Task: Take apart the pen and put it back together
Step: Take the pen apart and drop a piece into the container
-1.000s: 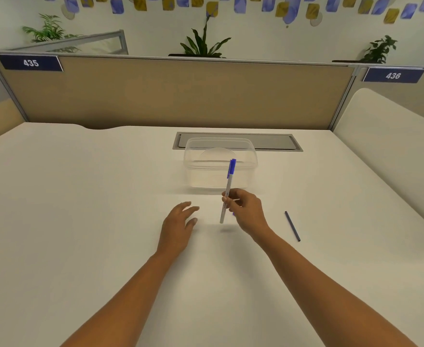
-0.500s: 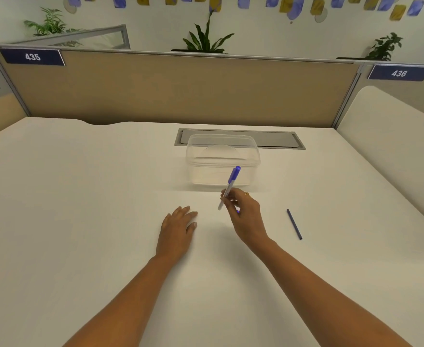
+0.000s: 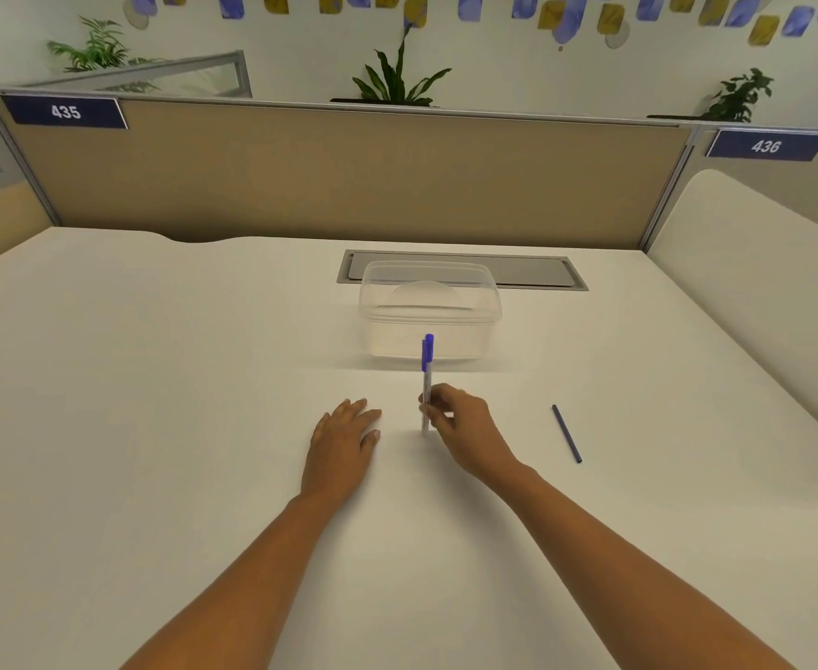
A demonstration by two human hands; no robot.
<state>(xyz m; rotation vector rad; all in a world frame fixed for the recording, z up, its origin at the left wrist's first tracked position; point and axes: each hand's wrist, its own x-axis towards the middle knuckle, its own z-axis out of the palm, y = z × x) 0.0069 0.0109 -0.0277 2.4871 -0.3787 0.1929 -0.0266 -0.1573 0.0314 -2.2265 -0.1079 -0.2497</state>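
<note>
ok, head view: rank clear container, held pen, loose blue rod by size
1. clear container
2. pen, held by the right hand
3. blue rod; looks shorter, though lying flat may foreshorten it

- Left hand (image 3: 344,440) lies palm down, fingers straight and together, pointing toward 1 o'clock; its bare forearm comes in from 7 o'clock.
- Right hand (image 3: 462,423), at 3 o'clock of the left and apart from it, pinches an upright pen (image 3: 426,379) with curled fingers; its forearm enters from 5 o'clock.
</note>
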